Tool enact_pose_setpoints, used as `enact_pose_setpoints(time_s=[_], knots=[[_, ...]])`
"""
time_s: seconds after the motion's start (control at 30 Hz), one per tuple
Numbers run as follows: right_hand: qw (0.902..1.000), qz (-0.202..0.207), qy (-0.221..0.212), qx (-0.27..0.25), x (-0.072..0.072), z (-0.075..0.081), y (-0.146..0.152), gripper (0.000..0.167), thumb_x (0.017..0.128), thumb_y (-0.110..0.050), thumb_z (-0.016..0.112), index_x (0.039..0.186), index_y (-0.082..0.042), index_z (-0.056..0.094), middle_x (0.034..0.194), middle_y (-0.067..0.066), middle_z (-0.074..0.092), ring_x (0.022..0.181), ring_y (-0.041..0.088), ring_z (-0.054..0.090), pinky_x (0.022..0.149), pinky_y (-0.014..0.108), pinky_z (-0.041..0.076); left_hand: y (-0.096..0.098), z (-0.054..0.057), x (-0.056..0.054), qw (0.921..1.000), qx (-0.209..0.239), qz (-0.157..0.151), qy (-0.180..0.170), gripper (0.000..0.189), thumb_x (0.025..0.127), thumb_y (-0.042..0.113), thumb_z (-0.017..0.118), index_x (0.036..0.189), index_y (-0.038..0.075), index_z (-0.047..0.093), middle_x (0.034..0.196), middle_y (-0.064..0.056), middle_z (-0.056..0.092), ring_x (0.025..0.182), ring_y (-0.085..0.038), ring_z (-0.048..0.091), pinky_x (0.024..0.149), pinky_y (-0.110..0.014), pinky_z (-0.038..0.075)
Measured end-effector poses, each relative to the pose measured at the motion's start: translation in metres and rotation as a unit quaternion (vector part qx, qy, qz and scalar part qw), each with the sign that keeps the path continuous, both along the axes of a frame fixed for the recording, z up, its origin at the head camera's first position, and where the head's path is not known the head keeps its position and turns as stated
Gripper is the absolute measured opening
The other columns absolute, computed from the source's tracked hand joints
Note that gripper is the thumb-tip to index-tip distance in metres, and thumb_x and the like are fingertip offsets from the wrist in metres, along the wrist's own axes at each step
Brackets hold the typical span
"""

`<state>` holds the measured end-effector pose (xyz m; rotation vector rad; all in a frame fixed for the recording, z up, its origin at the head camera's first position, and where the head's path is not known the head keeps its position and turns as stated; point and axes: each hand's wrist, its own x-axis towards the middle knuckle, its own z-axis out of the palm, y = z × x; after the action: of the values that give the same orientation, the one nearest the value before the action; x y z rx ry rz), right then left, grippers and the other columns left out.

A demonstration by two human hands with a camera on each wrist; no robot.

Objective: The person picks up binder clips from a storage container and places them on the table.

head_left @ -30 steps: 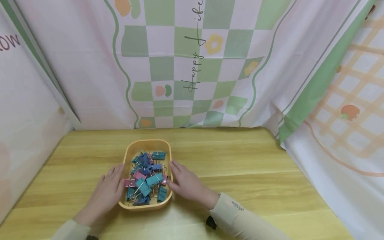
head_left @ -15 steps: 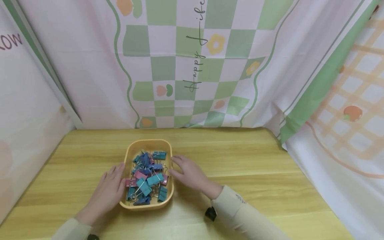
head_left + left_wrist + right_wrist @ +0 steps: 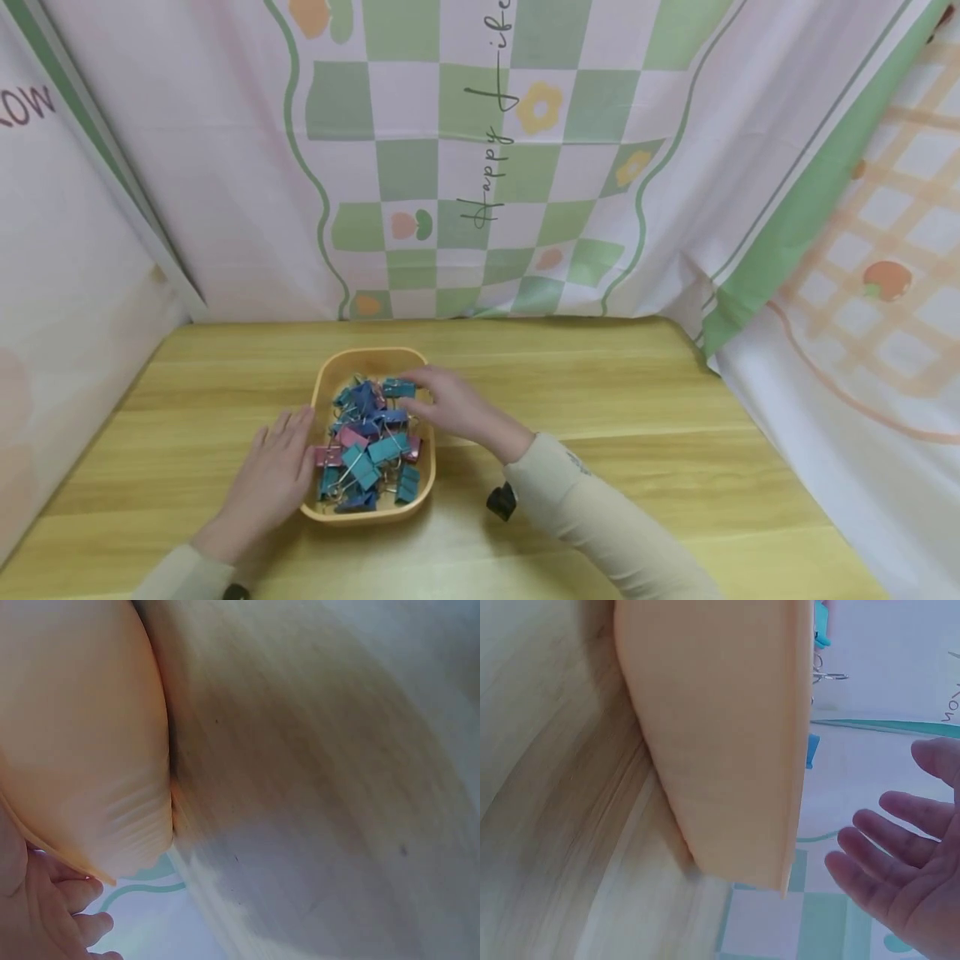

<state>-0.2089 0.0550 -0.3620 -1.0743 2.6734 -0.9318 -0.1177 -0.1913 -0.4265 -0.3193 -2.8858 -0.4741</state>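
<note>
The wooden table (image 3: 600,450) spreads broadest to the right of the yellow plastic basket (image 3: 363,362), with a narrower stretch on its left and a strip of wood between its far rim and the checked curtain (image 3: 405,108) along the table's far edge. The basket sits left of the middle, flat on the wood. Inside, teal, blue and pink binder clips (image 3: 388,450) lie heaped close to the walls, so the most bare floor is at the far end; from my right wrist, a few bits of them show past the rim.

My left hand (image 3: 270,475) rests against the left rim, fingers long and nearly straight, their tips and the thumb at that edge. My right hand (image 3: 465,412) hangs over the right rim towards the far end, fingers loosely bent and spread, thumb well apart from them, nothing between. Its fingertips are just beside a teal clip (image 3: 397,388) in the far right of the basket; I cannot tell whether they touch it. A small black piece (image 3: 502,502) shows under my right sleeve (image 3: 558,492)
</note>
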Motion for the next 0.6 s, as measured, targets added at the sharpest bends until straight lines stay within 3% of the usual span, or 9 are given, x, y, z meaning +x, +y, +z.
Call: enact_pose_setpoints(time_s=[0.17, 0.23, 0.4, 0.6], knots=[[0.9987, 0.022, -0.045, -0.011, -0.002, -0.002, -0.010, 0.040, 0.091, -0.022, 0.060, 0.126, -0.005, 0.055, 0.108, 0.008, 0.063, 0.086, 0.012, 0.058, 0.067, 0.020, 0.049, 0.000, 0.000, 0.000, 1.0000, -0.007, 0.000, 0.001, 0.051, 0.096, 0.018, 0.039, 0.139, -0.009, 0.029, 0.142, -0.025, 0.030, 0.129, -0.045, 0.023, 0.104, -0.059, 0.014], [0.9965, 0.025, -0.079, -0.009, -0.003, -0.005, -0.014, 0.040, 0.091, -0.021, 0.060, 0.127, -0.006, 0.055, 0.103, 0.006, 0.064, 0.076, 0.014, 0.061, 0.060, 0.020, 0.050, 0.000, 0.000, 0.000, 1.0000, -0.008, 0.000, 0.001, 0.051, 0.096, 0.018, 0.039, 0.139, -0.009, 0.029, 0.142, -0.025, 0.030, 0.129, -0.045, 0.023, 0.104, -0.059, 0.014], [0.9899, 0.019, -0.140, 0.002, -0.004, -0.012, -0.022, 0.041, 0.091, -0.023, 0.060, 0.128, -0.008, 0.054, 0.100, 0.004, 0.062, 0.060, 0.026, 0.063, 0.053, 0.022, 0.050, 0.000, 0.000, 0.000, 1.0000, -0.006, 0.000, 0.003, 0.051, 0.096, 0.017, 0.039, 0.138, -0.009, 0.029, 0.141, -0.025, 0.031, 0.129, -0.045, 0.023, 0.104, -0.059, 0.014], [0.9896, 0.016, -0.142, 0.009, -0.005, -0.018, -0.030, 0.039, 0.089, -0.017, 0.063, 0.126, -0.005, 0.056, 0.110, 0.008, 0.062, 0.061, 0.019, 0.061, 0.050, 0.025, 0.052, 0.001, 0.000, 0.000, 0.9999, -0.009, 0.004, 0.004, 0.050, 0.095, 0.017, 0.039, 0.138, -0.009, 0.030, 0.141, -0.025, 0.031, 0.129, -0.044, 0.024, 0.105, -0.058, 0.014]])
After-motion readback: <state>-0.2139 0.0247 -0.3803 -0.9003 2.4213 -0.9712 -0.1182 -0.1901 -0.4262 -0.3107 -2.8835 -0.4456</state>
